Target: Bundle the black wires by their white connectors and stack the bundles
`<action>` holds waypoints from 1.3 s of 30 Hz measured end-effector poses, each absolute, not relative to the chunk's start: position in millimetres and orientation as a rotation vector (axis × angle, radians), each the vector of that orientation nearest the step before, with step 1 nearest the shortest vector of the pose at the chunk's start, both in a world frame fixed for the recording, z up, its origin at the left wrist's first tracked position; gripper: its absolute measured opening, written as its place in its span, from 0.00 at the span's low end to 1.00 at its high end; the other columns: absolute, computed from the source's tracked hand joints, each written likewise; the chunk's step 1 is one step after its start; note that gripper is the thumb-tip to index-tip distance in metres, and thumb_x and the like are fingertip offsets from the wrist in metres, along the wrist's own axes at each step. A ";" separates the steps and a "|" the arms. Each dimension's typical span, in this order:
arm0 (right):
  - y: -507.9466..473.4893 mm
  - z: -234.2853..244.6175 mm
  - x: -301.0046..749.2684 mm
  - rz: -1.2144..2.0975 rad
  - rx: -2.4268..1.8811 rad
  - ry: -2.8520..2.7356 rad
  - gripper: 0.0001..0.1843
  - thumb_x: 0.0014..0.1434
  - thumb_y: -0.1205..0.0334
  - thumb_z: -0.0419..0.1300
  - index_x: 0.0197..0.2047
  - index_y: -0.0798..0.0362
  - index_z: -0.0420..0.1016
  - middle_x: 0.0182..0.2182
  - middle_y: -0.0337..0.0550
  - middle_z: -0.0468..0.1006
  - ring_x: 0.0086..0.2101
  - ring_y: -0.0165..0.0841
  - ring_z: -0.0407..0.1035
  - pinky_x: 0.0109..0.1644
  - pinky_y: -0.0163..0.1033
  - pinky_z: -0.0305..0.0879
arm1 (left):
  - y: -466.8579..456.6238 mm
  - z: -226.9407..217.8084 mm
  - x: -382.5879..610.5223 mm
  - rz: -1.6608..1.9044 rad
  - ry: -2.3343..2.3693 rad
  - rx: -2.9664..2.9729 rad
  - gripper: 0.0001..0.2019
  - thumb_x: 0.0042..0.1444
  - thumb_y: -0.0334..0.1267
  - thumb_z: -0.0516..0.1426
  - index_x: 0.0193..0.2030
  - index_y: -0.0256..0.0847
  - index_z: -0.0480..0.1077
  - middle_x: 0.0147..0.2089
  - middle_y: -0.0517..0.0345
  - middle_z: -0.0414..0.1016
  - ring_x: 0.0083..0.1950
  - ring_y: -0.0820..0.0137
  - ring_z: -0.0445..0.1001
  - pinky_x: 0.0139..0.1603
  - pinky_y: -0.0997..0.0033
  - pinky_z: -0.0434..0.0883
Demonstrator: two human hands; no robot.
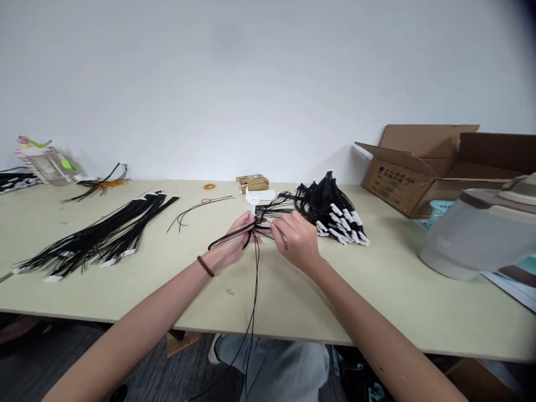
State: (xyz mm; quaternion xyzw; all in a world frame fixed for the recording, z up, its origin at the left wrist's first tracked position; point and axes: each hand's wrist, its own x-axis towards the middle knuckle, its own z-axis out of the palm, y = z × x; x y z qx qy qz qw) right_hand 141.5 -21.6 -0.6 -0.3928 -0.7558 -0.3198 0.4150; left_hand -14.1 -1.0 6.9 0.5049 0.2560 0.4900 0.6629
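Observation:
Both hands meet over the middle of the table around a bundle of thin black wires [256, 268]. My left hand [238, 240] is closed round the wires; a loop of them bends over its back. With fingers pinched, my right hand [296, 237] grips wires at the bundle's right side. Some wires fan out to the right behind the fingers, and a few long ones hang past the table edge toward the lap. Just right of my right hand lies a heap of black wire harnesses [330, 204] with white connectors [345, 224].
Flat wire bundles [109, 231] lie on the left, near loose wires [196, 207]. A small gold box [252, 183], white paper [262, 195] and yellow ring [209, 186] sit behind. On the right stand an open cardboard box [402, 181] and a grey translucent pitcher [473, 234].

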 end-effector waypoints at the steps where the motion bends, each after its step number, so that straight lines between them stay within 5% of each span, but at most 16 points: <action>1: -21.4 -0.9 141.3 -0.810 -0.988 -1.908 0.11 0.59 0.67 0.50 0.25 0.54 0.67 0.22 0.40 0.67 0.27 0.31 0.55 0.30 0.37 0.49 | -0.1 6.0 -14.0 1.110 0.584 1.144 0.10 0.48 0.41 0.59 0.30 0.39 0.63 0.33 0.61 0.68 0.31 0.74 0.69 0.27 0.75 0.65; 21: -20.7 -4.1 137.3 -0.908 -1.020 -1.850 0.12 0.58 0.67 0.50 0.23 0.53 0.64 0.21 0.39 0.66 0.27 0.30 0.55 0.30 0.36 0.48 | 3.6 -1.2 -11.1 1.129 0.616 1.203 0.12 0.48 0.42 0.58 0.28 0.39 0.60 0.29 0.63 0.63 0.29 0.76 0.65 0.25 0.77 0.64; 39: -20.7 -1.9 137.5 -0.649 -1.019 -1.898 0.12 0.60 0.66 0.49 0.25 0.53 0.66 0.21 0.39 0.67 0.27 0.29 0.57 0.29 0.35 0.49 | 5.1 -1.2 -13.8 1.070 0.596 1.539 0.13 0.53 0.47 0.54 0.28 0.39 0.59 0.29 0.62 0.59 0.29 0.75 0.61 0.28 0.76 0.65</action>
